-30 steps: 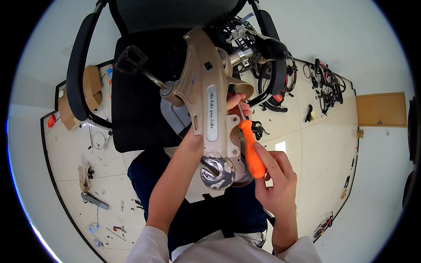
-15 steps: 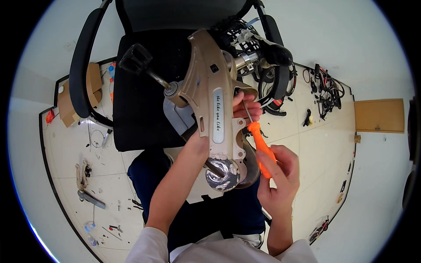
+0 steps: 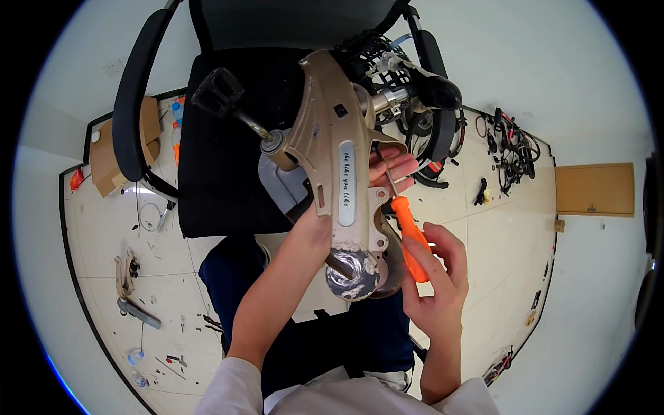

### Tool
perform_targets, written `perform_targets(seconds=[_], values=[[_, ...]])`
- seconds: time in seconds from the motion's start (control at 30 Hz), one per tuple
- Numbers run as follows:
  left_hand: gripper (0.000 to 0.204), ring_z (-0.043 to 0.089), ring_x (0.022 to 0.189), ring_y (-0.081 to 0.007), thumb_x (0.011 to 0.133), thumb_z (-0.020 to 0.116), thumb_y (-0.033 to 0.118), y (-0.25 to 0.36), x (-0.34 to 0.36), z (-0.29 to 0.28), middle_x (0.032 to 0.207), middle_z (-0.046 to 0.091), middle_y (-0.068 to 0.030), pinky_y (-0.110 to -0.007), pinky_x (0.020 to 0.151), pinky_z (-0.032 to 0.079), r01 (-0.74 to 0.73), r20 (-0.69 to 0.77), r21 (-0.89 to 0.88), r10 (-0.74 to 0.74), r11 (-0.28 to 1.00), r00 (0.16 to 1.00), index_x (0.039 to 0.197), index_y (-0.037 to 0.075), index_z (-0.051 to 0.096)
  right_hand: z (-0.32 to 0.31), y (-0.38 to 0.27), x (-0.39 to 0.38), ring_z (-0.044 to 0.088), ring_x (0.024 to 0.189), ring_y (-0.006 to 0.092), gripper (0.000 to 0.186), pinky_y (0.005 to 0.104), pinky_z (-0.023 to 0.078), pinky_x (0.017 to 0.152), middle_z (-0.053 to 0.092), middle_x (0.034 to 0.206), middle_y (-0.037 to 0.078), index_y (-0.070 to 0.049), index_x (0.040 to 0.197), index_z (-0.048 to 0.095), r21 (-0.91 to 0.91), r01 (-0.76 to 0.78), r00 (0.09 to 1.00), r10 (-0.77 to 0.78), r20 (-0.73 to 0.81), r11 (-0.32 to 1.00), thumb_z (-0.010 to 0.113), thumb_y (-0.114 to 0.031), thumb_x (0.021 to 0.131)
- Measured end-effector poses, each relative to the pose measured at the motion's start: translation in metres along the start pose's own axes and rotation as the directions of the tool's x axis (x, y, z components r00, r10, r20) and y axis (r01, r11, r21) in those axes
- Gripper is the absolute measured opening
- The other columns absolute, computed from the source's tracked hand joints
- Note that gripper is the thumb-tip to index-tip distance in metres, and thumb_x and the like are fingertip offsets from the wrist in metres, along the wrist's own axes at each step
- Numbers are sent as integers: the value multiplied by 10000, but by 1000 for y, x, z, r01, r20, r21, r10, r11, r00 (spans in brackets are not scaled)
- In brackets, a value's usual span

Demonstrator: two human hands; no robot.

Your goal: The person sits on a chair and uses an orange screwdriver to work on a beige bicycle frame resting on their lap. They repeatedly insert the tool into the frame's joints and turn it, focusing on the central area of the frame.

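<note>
A beige bicycle frame (image 3: 319,131) with a grey label strip lies over the front of a black office chair seat and above my lap. My right hand (image 3: 437,277) grips the orange handle of a screwdriver (image 3: 411,235). Its thin metal shaft points up and away into a hollow on the frame's right side, where the tip is hidden. Underneath the frame passes my left arm; my left hand (image 3: 395,169) comes out at the right with fingers stretched out beside the shaft. The frame hides its palm. A crank with a black pedal (image 3: 218,93) sticks out on the left.
The black chair (image 3: 207,159) has armrests on both sides. Beyond the frame are a black saddle (image 3: 438,88) and a basket. Bicycle parts (image 3: 510,149) lie on the floor at right. A cardboard box (image 3: 111,155), bottles and loose metal parts (image 3: 138,312) are at left.
My left hand's fingers have spread and straightened a little beside the shaft. The screwdriver has tilted slightly, and my right fingers have shifted on its handle. The frame has hardly moved.
</note>
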State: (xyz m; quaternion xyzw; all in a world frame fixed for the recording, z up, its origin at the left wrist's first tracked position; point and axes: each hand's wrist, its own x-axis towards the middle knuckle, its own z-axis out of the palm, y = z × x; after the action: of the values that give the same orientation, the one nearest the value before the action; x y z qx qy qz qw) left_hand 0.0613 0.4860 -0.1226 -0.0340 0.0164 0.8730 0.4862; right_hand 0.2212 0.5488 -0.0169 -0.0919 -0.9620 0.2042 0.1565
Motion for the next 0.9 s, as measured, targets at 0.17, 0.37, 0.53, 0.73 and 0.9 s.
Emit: perform_targets(seconds=[0.17,0.37,0.53,0.73,0.9], values=[[334,629,1086,-260,883,701,84,0,-3,9,1146,622,-166,-373,977,518,14,-199,263,40,965,979,1156,-44,558,2,2,-3,665,939,281,475,332,546,752,643,1130,152,-34,1151,647,40,-87,995,88,-35,995,744,30,691],[300,659,890,-189,834,781,151,-7,6,1,970,655,-87,-305,831,554,45,-325,384,89,922,941,1039,4,617,2,-8,2,686,879,263,503,319,560,741,666,1093,153,-19,1172,618,122,-126,992,128,-13,985,792,-36,700],[343,660,914,-206,870,743,164,-6,8,14,1007,657,-115,-320,843,554,90,-425,463,132,882,896,1119,-15,589,10,4,-1,677,779,247,460,310,562,682,682,910,135,-25,1204,584,-64,1,998,-5,-59,998,750,-68,777],[355,660,994,-253,923,671,181,5,-1,-3,1084,656,-183,-346,902,550,89,-48,281,-78,956,996,1182,-41,570,6,-2,-2,616,606,194,357,299,483,575,646,711,108,-9,1224,554,199,-411,911,410,49,890,617,-79,880],[281,664,964,-232,918,677,159,3,2,-12,1053,653,-155,-363,860,568,95,-170,373,-33,923,985,1117,-25,602,8,-4,1,627,605,204,354,298,495,588,644,738,117,-8,1202,556,224,-377,926,369,78,899,651,-99,874]])
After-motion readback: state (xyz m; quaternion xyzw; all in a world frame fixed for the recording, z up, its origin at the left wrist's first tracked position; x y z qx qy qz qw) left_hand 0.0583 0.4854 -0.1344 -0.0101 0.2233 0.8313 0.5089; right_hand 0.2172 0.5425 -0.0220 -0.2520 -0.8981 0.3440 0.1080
